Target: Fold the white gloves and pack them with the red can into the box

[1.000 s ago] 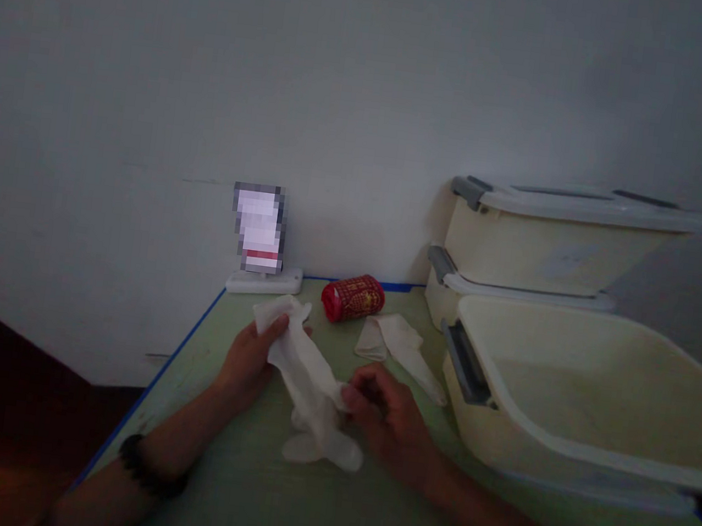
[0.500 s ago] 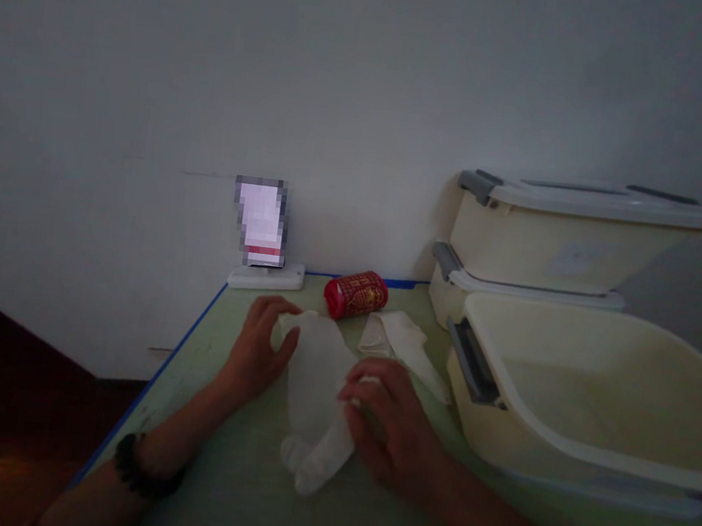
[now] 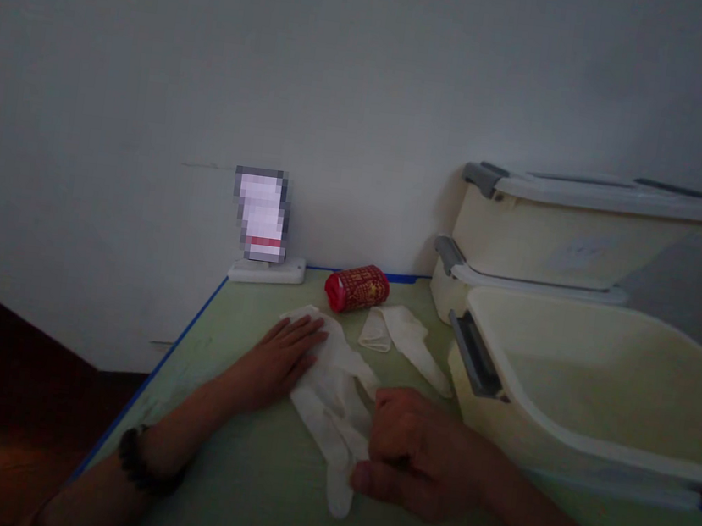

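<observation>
- the glove [image 3: 325, 418] lies on the tabletop [image 3: 273, 484], in front of the red roll [image 3: 357, 288], its cuff towards the roll.
- the person's left hand [image 3: 278, 365], in front and left of the roll, rests on the cuff, its fingers straight and holding nothing.
- the right hand [image 3: 423, 451], in front and right of the roll, is at the glove's fingertips with its own fingers curled; whether they grip it, one cannot tell.
- the second glove [image 3: 409, 338] lies folded just right of the roll.
- the open box [image 3: 490, 425] is further right of the roll.
</observation>
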A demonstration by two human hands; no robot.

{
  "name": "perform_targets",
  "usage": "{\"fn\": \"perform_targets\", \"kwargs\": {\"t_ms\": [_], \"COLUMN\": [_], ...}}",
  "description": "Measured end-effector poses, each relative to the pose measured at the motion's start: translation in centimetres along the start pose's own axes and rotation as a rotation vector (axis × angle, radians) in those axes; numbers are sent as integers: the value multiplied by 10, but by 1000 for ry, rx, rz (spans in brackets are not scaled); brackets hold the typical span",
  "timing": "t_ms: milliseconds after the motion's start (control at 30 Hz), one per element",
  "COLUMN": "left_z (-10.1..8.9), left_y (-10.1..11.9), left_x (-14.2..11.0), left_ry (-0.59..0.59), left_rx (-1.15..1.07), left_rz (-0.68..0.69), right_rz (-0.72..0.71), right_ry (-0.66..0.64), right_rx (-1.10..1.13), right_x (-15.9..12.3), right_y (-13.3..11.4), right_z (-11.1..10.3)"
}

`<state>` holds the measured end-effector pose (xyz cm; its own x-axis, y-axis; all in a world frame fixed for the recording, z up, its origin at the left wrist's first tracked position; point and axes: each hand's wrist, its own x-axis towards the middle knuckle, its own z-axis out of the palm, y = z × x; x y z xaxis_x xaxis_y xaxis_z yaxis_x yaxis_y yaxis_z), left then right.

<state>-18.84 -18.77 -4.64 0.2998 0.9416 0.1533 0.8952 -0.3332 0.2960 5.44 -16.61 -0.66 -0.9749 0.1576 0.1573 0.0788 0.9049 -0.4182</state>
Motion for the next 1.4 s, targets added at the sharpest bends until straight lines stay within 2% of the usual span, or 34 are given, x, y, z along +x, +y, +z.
{"fn": "perform_targets", "kwargs": {"t_ms": [67,133,200,300,500,667,767,900,1000,1133,1200,1233,1333,1400], "left_z": [-6,-14,-20,-22,-13,-27,-35,-33,-32,-40,-40,-38,-23,-10], "left_y": [2,8,16,25,18,23,35,48,51,50,46,43,30,21], "left_x": [1,0,-1,-3,-6,-7,-9,-9,-8,-9,-9,-9,-6,-5], "left_ry": [78,115,74,-24,-110,-78,-168,-358,-398,-411,-355,-287,-62,-72], "left_rx": [-36,-98,-138,-126,-111,-225,-293,-326,-409,-578,-620,-602,-379,-183], "left_rz": [25,58,98,147,175,165,183,265,288,229,204,186,116,93], "right_rz": [40,140,249,327,331,351,354,399,369,288,273,281,349,391], "right_ry": [58,145,178,106,-56,-9,-60,-116,-133,-154,-108,-57,130,152], "right_rx": [16,-13,-34,-53,-70,-85,-102,-147,-144,22,47,21,-127,-201], "right_x": [2,6,9,8,3,2,-2,-3,-2,-4,-4,-2,3,4], "right_y": [-2,-2,-1,1,2,0,0,2,2,-4,-7,-7,-2,5], "right_z": [3,8,11,13,11,2,1,5,2,-12,-16,-16,-7,0]}}
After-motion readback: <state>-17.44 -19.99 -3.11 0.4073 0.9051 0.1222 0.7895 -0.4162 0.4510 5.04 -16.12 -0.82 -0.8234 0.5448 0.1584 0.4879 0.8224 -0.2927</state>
